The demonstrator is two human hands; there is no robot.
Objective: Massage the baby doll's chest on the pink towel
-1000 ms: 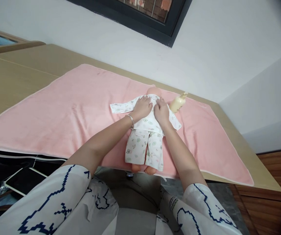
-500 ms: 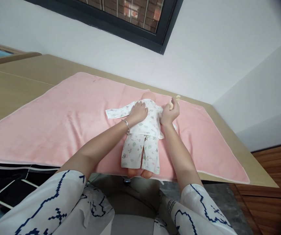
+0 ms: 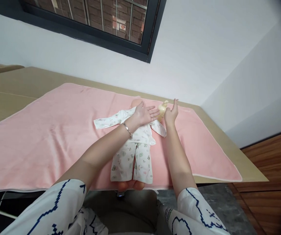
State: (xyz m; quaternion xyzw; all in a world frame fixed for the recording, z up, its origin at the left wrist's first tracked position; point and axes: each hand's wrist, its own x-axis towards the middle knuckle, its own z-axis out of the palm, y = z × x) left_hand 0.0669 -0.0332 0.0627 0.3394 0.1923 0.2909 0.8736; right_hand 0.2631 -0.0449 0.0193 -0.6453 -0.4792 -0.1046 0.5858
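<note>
A doll in a white printed long-sleeved shirt and matching trousers [image 3: 142, 160] lies on its back on a pink blanket [image 3: 45, 137]. Its feet point toward me, and its head is partly hidden behind my left hand. My left hand [image 3: 145, 114] is over the doll's upper chest, palm turned up, fingers stretched toward the right, holding nothing. A pale yellow pump bottle [image 3: 162, 109] stands beside the doll's head, between my two hands. Just right of the bottle is my right hand [image 3: 171, 113], its fingers extended upward; whether it touches the bottle I cannot tell.
The blanket covers much of a light wooden table [image 3: 54, 76], set against a white wall. A dark-framed window [image 3: 145, 49] is above. At the right stands a brown wooden cabinet [image 3: 272, 160]. The table's front edge is close to my body.
My left hand has lifted off the doll's chest and turned palm up, moving toward the bottle. My right hand's fingers have opened out and the bottle shows more. The camera view has shifted.
</note>
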